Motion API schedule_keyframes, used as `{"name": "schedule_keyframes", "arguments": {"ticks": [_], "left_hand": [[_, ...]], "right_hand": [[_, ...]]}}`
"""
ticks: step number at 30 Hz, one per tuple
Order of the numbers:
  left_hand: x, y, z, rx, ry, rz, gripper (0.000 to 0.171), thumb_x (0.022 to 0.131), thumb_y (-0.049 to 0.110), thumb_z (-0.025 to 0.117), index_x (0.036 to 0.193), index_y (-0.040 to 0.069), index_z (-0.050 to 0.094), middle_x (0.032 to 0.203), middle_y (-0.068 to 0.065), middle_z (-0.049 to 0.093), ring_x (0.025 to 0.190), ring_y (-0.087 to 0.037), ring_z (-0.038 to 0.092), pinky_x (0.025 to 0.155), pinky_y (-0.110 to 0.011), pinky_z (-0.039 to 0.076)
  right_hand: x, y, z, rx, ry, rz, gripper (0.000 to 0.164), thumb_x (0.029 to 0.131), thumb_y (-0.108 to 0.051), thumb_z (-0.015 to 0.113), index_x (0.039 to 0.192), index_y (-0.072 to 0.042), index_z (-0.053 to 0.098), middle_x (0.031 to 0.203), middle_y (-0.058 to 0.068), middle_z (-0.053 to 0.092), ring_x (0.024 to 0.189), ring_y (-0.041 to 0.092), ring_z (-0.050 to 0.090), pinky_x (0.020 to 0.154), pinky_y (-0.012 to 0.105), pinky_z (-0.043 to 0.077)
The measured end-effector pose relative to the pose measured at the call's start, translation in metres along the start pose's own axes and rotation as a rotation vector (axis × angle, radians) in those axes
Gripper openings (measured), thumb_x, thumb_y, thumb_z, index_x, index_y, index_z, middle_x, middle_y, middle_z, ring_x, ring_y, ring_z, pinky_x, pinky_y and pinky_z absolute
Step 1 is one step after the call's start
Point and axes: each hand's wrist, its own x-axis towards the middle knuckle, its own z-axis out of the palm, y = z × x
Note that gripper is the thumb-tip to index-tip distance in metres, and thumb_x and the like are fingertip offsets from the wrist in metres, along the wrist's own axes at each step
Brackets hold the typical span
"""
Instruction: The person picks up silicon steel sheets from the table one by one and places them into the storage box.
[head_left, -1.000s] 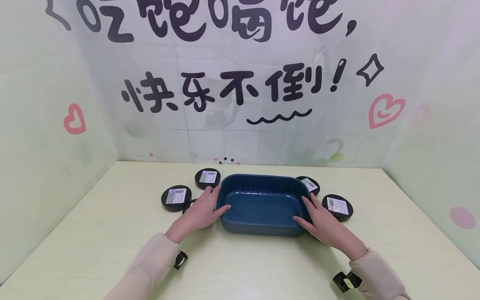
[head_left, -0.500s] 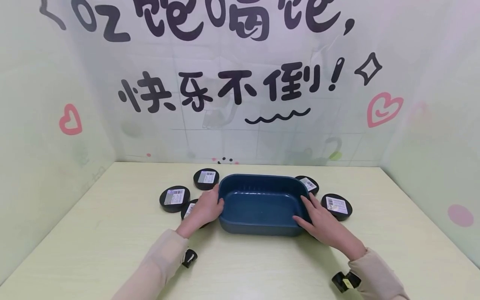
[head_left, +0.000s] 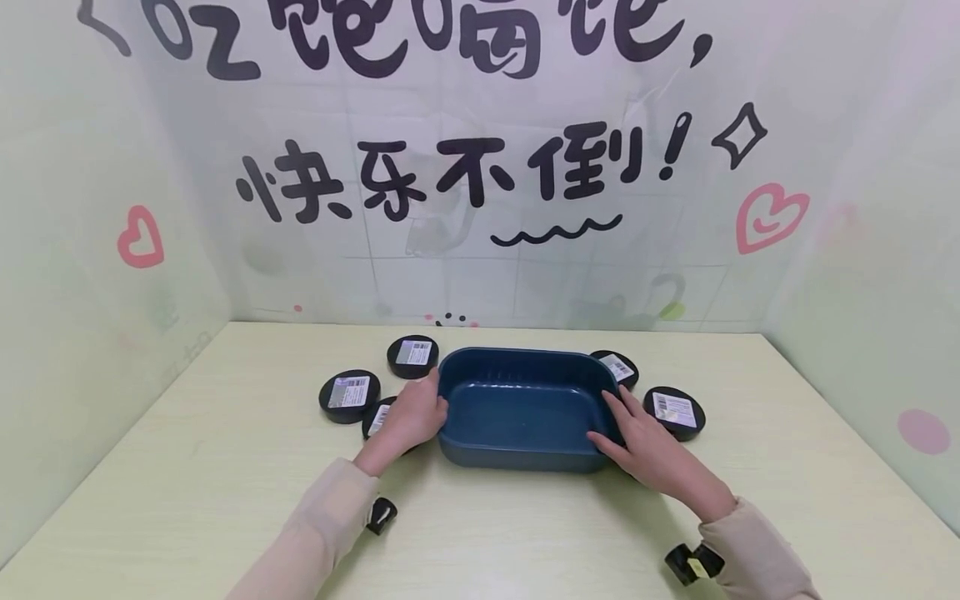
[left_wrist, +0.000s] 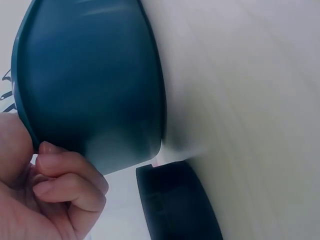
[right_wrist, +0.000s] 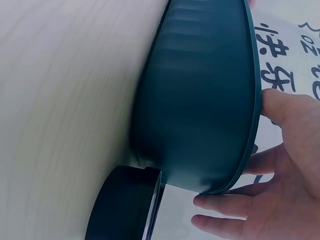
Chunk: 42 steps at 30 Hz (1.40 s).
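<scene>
A dark blue rectangular plastic basin [head_left: 525, 417] sits on the table, its open top facing up. My left hand [head_left: 408, 415] grips its left end, thumb at the rim and fingers curled against the outside, as the left wrist view shows. At the other end, my right hand [head_left: 648, 442] rests with thumb and index finger over the rim. In the right wrist view this hand's fingers [right_wrist: 225, 205] are spread and fairly straight, touching the basin's edge. A flat round black case [left_wrist: 175, 200] lies close to the left hand, and another black case [right_wrist: 125, 205] near the right.
Several labelled round black cases flank the basin: one case [head_left: 413, 357] at back left, one [head_left: 350, 396] further left, another [head_left: 617, 369] behind the right end, and one [head_left: 675, 412] beside the right hand. A printed wall sheet [head_left: 480, 283] stands behind the light wooden table [head_left: 480, 533].
My left hand has shifted right and curled round the basin's left rim, uncovering more of the case beside it. The basin and my right hand stay in place.
</scene>
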Motion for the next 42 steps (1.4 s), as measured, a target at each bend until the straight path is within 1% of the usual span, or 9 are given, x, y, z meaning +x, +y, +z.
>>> {"name": "schedule_keyframes", "arguments": {"ticks": [3, 7, 10, 13, 20, 25, 32, 36, 42], "left_hand": [[0.0, -0.001, 0.0, 0.001, -0.004, -0.003, 0.035, 0.085, 0.002, 0.05, 0.118, -0.011, 0.049, 0.091, -0.024, 0.063, 0.067, -0.026, 0.056, 0.058, -0.037, 0.045], [0.0, 0.0, 0.0, 0.005, -0.011, -0.013, 0.038, 0.086, 0.003, 0.051, 0.121, -0.011, 0.048, 0.089, -0.024, 0.063, 0.066, -0.026, 0.056, 0.058, -0.037, 0.045], [0.0, 0.0, 0.001, 0.016, -0.013, -0.023, 0.042, 0.086, 0.004, 0.051, 0.125, -0.011, 0.046, 0.09, -0.025, 0.064, 0.067, -0.026, 0.056, 0.059, -0.037, 0.046], [0.0, 0.0, 0.001, 0.023, -0.012, -0.027, 0.045, 0.086, 0.004, 0.051, 0.127, -0.013, 0.045, 0.091, -0.026, 0.064, 0.067, -0.026, 0.056, 0.058, -0.037, 0.046], [-0.001, 0.002, -0.001, 0.025, -0.01, -0.046, 0.038, 0.085, 0.004, 0.051, 0.12, -0.01, 0.048, 0.088, -0.026, 0.063, 0.067, -0.026, 0.056, 0.056, -0.038, 0.045], [-0.001, 0.002, 0.0, 0.02, -0.009, -0.051, 0.037, 0.085, 0.003, 0.051, 0.119, -0.01, 0.049, 0.086, -0.025, 0.063, 0.066, -0.026, 0.056, 0.056, -0.037, 0.045], [-0.003, 0.005, 0.0, 0.013, -0.009, -0.064, 0.039, 0.086, 0.004, 0.051, 0.122, -0.01, 0.048, 0.083, -0.024, 0.062, 0.064, -0.026, 0.055, 0.054, -0.036, 0.044], [-0.004, 0.004, 0.001, 0.024, -0.016, -0.071, 0.041, 0.086, 0.005, 0.051, 0.124, -0.011, 0.046, 0.083, -0.024, 0.062, 0.065, -0.026, 0.056, 0.054, -0.036, 0.045], [-0.003, 0.005, 0.001, 0.046, -0.02, -0.082, 0.046, 0.086, 0.006, 0.051, 0.128, -0.012, 0.044, 0.087, -0.026, 0.062, 0.066, -0.027, 0.056, 0.054, -0.037, 0.045]], "right_hand": [[-0.001, 0.001, -0.002, 0.007, -0.001, -0.002, 0.063, 0.093, -0.03, 0.054, 0.136, 0.013, 0.037, 0.14, 0.038, 0.03, 0.126, 0.05, 0.038, 0.098, 0.056, 0.036], [-0.003, 0.005, -0.006, -0.005, 0.034, -0.007, 0.051, 0.097, -0.019, 0.048, 0.131, 0.017, 0.039, 0.135, 0.037, 0.038, 0.124, 0.05, 0.04, 0.098, 0.057, 0.036], [-0.004, 0.012, -0.009, -0.046, 0.065, -0.024, 0.041, 0.094, -0.007, 0.047, 0.125, 0.02, 0.044, 0.128, 0.037, 0.045, 0.119, 0.05, 0.044, 0.096, 0.057, 0.037], [-0.006, 0.019, -0.01, -0.084, 0.053, -0.032, 0.039, 0.09, -0.004, 0.052, 0.121, 0.019, 0.048, 0.123, 0.037, 0.049, 0.116, 0.05, 0.046, 0.094, 0.057, 0.039], [-0.009, 0.033, -0.006, -0.09, -0.041, -0.045, 0.046, 0.086, -0.014, 0.062, 0.117, 0.019, 0.052, 0.119, 0.037, 0.051, 0.111, 0.05, 0.049, 0.091, 0.056, 0.041], [-0.009, 0.039, -0.001, -0.096, -0.069, -0.048, 0.052, 0.08, -0.022, 0.07, 0.112, 0.017, 0.055, 0.115, 0.037, 0.053, 0.106, 0.049, 0.052, 0.09, 0.055, 0.042], [-0.01, 0.037, 0.0, -0.09, -0.125, 0.034, 0.062, 0.074, -0.025, 0.076, 0.117, 0.014, 0.054, 0.122, 0.039, 0.046, 0.111, 0.054, 0.045, 0.091, 0.059, 0.039], [-0.01, 0.037, 0.0, -0.115, -0.143, 0.057, 0.065, 0.072, -0.025, 0.078, 0.119, 0.013, 0.053, 0.124, 0.038, 0.046, 0.111, 0.055, 0.044, 0.091, 0.06, 0.039], [-0.011, 0.037, 0.001, -0.141, -0.134, 0.016, 0.064, 0.069, -0.024, 0.08, 0.117, 0.012, 0.055, 0.12, 0.034, 0.051, 0.108, 0.053, 0.046, 0.09, 0.059, 0.039]]}}
